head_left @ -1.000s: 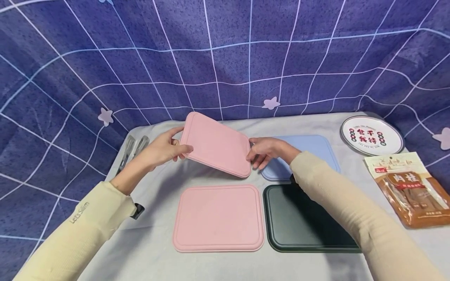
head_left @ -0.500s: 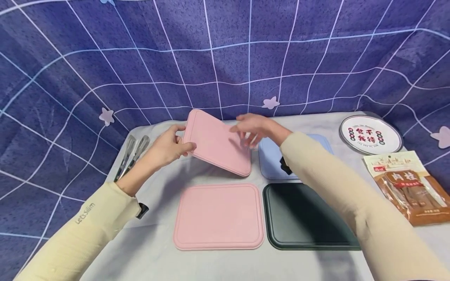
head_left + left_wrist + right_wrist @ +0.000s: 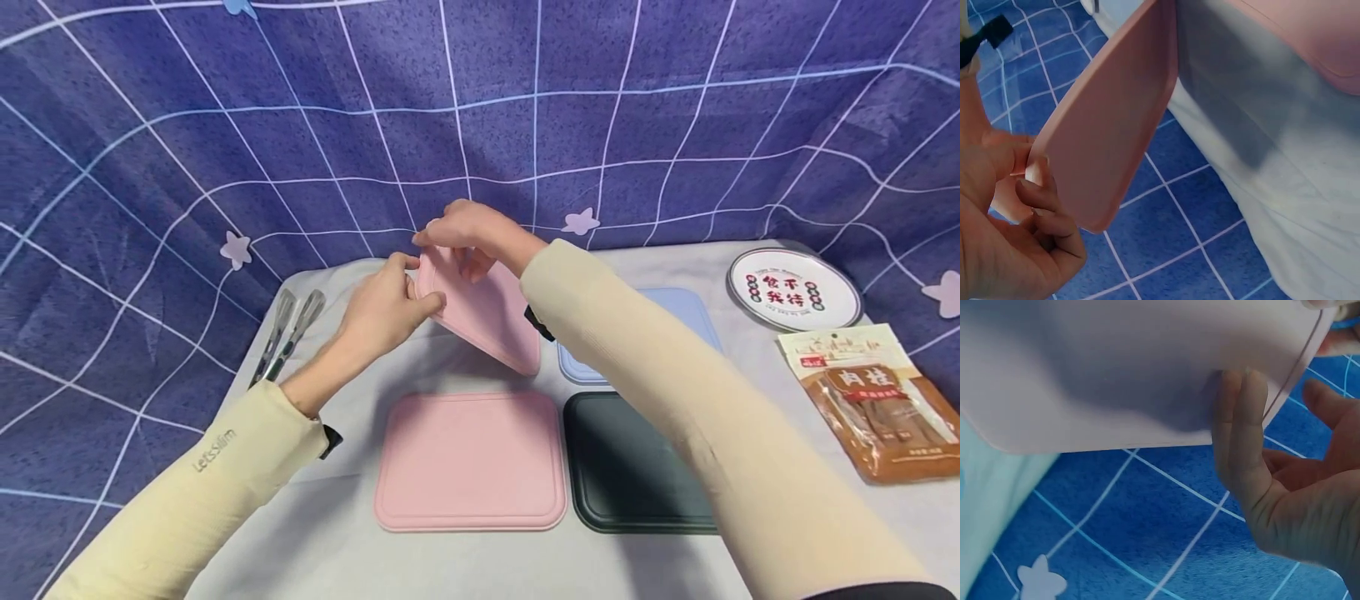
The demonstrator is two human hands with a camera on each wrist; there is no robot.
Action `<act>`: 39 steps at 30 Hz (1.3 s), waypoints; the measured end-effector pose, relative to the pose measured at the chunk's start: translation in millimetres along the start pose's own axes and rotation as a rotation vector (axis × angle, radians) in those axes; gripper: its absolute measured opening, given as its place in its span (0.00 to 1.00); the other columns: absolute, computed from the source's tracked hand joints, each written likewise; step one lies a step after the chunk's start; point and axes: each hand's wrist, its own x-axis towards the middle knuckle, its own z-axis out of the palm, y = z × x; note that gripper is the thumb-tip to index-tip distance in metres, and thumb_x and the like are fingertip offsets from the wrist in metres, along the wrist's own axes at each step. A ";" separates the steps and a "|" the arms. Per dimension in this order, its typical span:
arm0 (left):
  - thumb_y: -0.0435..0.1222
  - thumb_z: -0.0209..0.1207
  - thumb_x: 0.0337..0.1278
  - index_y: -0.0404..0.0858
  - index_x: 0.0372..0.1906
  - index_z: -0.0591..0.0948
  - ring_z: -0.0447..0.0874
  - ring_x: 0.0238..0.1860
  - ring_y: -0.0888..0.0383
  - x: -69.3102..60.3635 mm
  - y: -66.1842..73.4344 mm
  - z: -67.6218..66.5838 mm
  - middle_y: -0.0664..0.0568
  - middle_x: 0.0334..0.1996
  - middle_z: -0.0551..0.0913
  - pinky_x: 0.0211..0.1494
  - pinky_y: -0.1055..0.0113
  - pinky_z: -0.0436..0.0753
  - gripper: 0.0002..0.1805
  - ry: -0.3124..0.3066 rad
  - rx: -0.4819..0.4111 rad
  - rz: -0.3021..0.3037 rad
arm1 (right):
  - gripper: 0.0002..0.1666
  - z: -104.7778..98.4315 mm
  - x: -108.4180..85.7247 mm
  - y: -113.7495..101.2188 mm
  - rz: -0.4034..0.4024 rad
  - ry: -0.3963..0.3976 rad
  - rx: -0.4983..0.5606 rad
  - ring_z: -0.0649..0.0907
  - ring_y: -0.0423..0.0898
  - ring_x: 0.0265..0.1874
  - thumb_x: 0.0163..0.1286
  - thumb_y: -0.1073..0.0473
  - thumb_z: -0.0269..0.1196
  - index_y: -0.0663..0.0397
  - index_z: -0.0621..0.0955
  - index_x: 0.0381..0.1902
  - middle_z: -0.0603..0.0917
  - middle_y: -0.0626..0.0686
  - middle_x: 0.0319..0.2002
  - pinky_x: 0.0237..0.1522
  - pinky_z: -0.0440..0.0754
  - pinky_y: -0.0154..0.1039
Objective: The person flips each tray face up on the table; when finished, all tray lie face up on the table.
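Note:
A pink rectangular panel (image 3: 498, 321) with rounded corners, rimmed like a lid or tray, is held tilted above the table in the head view. My left hand (image 3: 382, 308) pinches its left end, thumb on the upper face and other fingers curled at the edge and behind. The left wrist view shows the rimmed underside of this panel (image 3: 1110, 125). My right hand (image 3: 472, 233) reaches across its far left corner. In the right wrist view, straight fingers of that hand (image 3: 1291, 512) touch the panel's face (image 3: 1116, 375), with the thumb apart from it.
A second pink panel (image 3: 468, 462) lies flat near the front, beside a dark green one (image 3: 637, 467). Behind lies a light blue one (image 3: 686, 308), partly under the right sleeve. Metal tongs (image 3: 296, 329) lie left; an oval plate (image 3: 795, 312) and a cinnamon bag (image 3: 873, 400) lie right.
My right hand has left the panel's right edge and moved left over it to the far left corner. My left hand still holds the left end, slightly farther right.

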 end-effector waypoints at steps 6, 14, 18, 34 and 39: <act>0.46 0.58 0.57 0.35 0.67 0.69 0.83 0.34 0.50 -1.5 10.5 2.2 0.48 0.32 0.86 0.43 0.55 0.78 0.34 0.020 0.004 -0.010 | 0.30 2.0 -0.7 -4.0 0.031 0.068 -0.070 0.85 0.49 0.28 0.68 0.39 0.62 0.53 0.72 0.57 0.78 0.55 0.41 0.33 0.88 0.40; 0.46 0.57 0.57 0.36 0.68 0.69 0.82 0.34 0.52 -1.9 21.8 2.7 0.50 0.32 0.85 0.42 0.56 0.77 0.35 0.028 -0.009 0.002 | 0.18 -6.8 -4.7 -1.6 0.009 0.071 -0.044 0.85 0.50 0.26 0.66 0.45 0.62 0.55 0.77 0.39 0.79 0.56 0.36 0.34 0.89 0.41; 0.45 0.58 0.56 0.36 0.68 0.68 0.81 0.30 0.54 -1.4 23.5 4.2 0.52 0.31 0.84 0.38 0.59 0.77 0.35 0.018 -0.057 0.008 | 0.16 -10.0 -6.2 0.6 0.014 0.086 -0.051 0.84 0.49 0.25 0.66 0.46 0.61 0.53 0.77 0.36 0.80 0.55 0.34 0.35 0.89 0.41; 0.48 0.59 0.66 0.41 0.79 0.54 0.80 0.30 0.57 -1.9 18.1 2.1 0.47 0.38 0.87 0.36 0.66 0.77 0.43 -0.310 -0.415 0.016 | 0.20 -31.4 -20.2 9.8 -0.040 -0.014 -0.053 0.85 0.50 0.28 0.69 0.49 0.57 0.60 0.73 0.49 0.76 0.59 0.40 0.36 0.89 0.44; 0.51 0.58 0.68 0.42 0.81 0.48 0.80 0.33 0.57 -3.9 13.2 -1.7 0.49 0.43 0.86 0.35 0.67 0.76 0.46 -0.426 -0.436 -0.003 | 0.18 -48.5 -28.7 22.2 -0.034 -0.033 -0.007 0.85 0.51 0.28 0.70 0.51 0.55 0.58 0.71 0.50 0.72 0.58 0.40 0.36 0.88 0.43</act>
